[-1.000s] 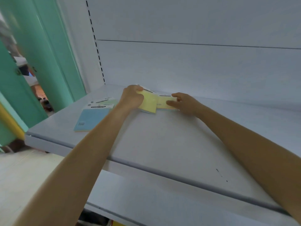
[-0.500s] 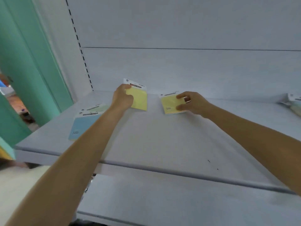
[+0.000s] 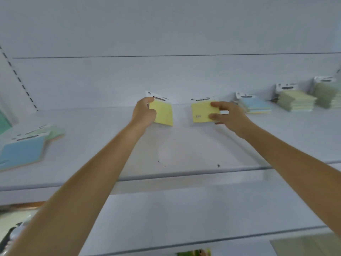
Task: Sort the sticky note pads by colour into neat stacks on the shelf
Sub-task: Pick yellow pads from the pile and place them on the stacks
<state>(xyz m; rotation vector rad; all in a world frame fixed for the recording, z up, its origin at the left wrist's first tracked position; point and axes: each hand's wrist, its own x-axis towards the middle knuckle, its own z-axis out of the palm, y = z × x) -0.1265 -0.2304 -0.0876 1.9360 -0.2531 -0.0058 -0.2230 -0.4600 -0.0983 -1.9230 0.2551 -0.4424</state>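
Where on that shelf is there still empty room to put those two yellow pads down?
The widest bare patch of the shelf lies in front of the two hands, between the blue pad at far left and the stacks at right. A smaller gap sits behind the left hand. The right end is crowded: the blue stack, the pale green stack and another beyond.

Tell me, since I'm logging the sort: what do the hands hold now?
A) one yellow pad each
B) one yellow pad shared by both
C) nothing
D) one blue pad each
A: the left hand grips one yellow pad and the right hand another yellow pad, with a gap between them.
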